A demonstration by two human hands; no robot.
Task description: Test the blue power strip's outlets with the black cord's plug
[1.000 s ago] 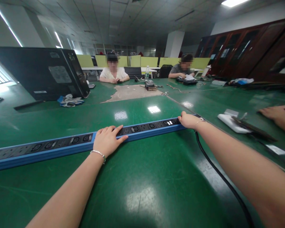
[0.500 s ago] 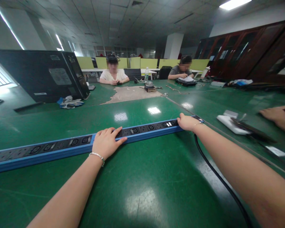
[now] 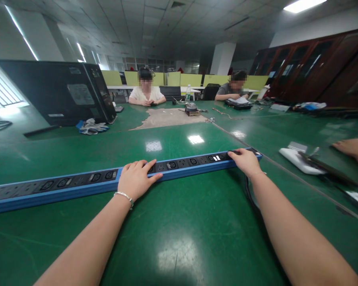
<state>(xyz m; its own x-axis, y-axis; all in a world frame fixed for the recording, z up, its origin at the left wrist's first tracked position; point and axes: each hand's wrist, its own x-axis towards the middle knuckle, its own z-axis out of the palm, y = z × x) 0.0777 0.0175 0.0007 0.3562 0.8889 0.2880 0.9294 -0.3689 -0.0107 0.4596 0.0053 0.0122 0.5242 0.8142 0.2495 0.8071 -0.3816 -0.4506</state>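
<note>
A long blue power strip (image 3: 185, 171) with black sockets lies across the green table, running from the left edge to the right of centre. Near its middle, my left hand (image 3: 135, 176) rests over it, with thumb and fingers gripping its two sides. My right hand (image 3: 241, 159) holds the strip close to its right end, fingers on top and bent over it. Just left of that hand, two small white labels show on the strip. A black cable (image 3: 248, 190) hangs below the right end, partly hidden by my right forearm.
Gloves (image 3: 92, 126) lie by a big black case (image 3: 56, 93) at the left. Two people sit across the table, beyond a bottle (image 3: 187, 94) and a round metal part (image 3: 191, 108). At the right are a white device (image 3: 301, 162) and another person's hand (image 3: 353, 150).
My right hand has shifted slightly along the strip, uncovering more of its right end. The cable is now more hidden behind my forearm. The whole view has moved a little.
</note>
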